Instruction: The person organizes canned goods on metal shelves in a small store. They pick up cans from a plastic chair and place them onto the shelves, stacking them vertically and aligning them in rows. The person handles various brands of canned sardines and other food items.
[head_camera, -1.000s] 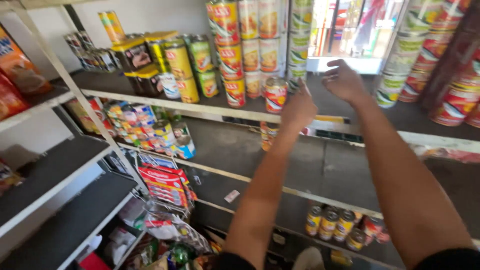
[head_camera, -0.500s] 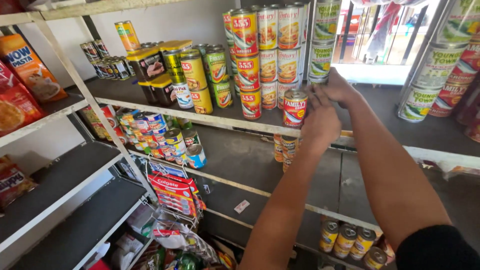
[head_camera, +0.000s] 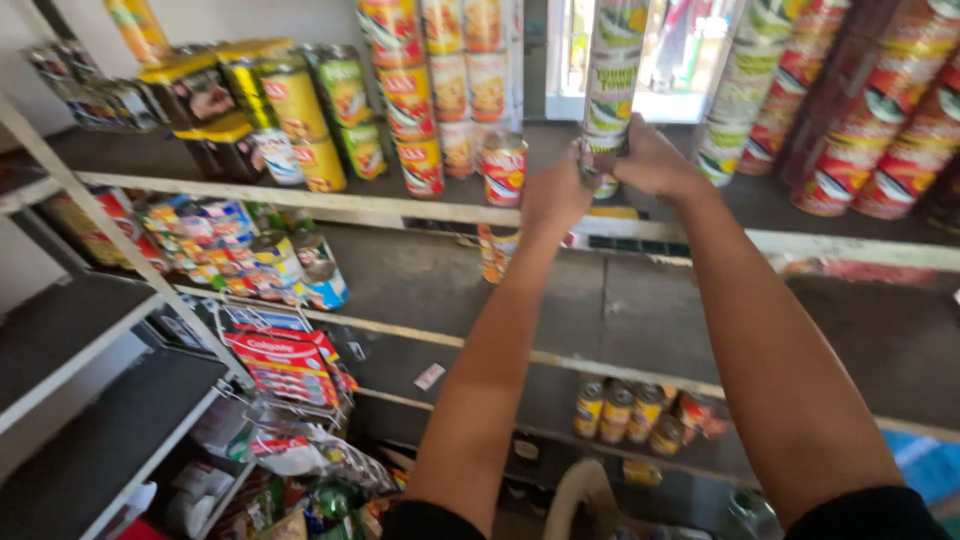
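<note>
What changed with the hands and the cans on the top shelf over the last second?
Both hands closed in from open air onto the green-and-white can stack: the left hand and right hand now grip its bottom cans from either side. The lone red can and the yellow and red stacks beside it stayed put.

A dark top shelf (head_camera: 700, 215) carries stacked cans (head_camera: 410, 100) and yellow-lidded jars (head_camera: 190, 95).

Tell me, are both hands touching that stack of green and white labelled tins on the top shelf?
Touching. The head view shows the left hand and right hand pressed on either side of the green and white tin stack at its base.
</note>
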